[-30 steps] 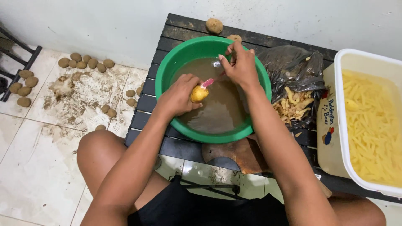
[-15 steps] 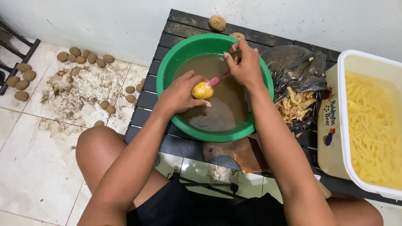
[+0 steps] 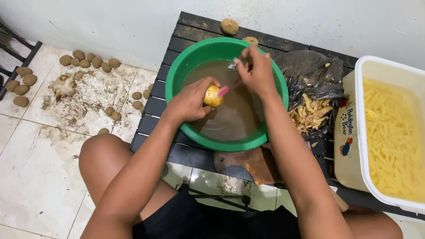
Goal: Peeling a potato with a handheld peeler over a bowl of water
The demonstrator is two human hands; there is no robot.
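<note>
While the left hand [image 3: 188, 104] is gripping a half-peeled potato [image 3: 213, 95] over the murky water in the green basin [image 3: 177, 75], we are seeing the right hand [image 3: 256, 73] closing its fingers around a pink-handled peeler [image 3: 225, 90] whose tip is touching the potato. The basin is sitting at the table's [image 3: 152, 106] left edge; peelings [image 3: 310, 113] are lying on a black bag [image 3: 310, 73] just beside it.

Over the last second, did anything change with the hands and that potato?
Barely. The right hand with the pink-handled peeler drew nearer the potato, which the left hand kept gripping over the green basin. Nothing was let go; everything else stayed put.
</note>
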